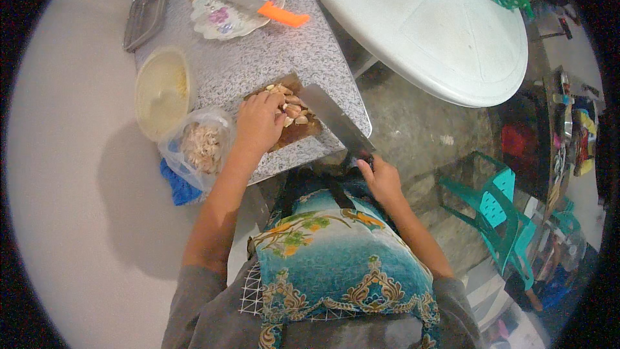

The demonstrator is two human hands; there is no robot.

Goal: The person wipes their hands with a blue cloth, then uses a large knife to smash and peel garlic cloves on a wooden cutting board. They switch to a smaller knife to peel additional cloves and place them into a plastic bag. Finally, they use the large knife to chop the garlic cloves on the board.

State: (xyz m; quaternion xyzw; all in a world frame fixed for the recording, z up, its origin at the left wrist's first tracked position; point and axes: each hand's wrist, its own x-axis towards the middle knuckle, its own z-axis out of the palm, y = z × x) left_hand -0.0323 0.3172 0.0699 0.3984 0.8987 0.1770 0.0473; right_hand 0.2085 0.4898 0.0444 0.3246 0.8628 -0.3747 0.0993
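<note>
My right hand (381, 179) is closed around the dark handle of a broad-bladed cleaver (339, 118), its blade slanting up and left beside a small brown cutting board (310, 131). Peeled cloves, apparently garlic (292, 106), lie piled on the board. The fingers of my left hand (261, 118) rest on the left side of that pile; whether they grip a clove is hidden. Left of my forearm, a clear plastic bag (203, 148) holds pale papery skins.
A cream plastic tub (162, 97) stands left, near a glass dish (145, 14). An orange-handled knife (283, 13) lies across a scalloped floral plate (232, 31). Right are a round white table (436, 43) and a green plastic chair (499, 203). A blue cloth (178, 186) lies under the bag.
</note>
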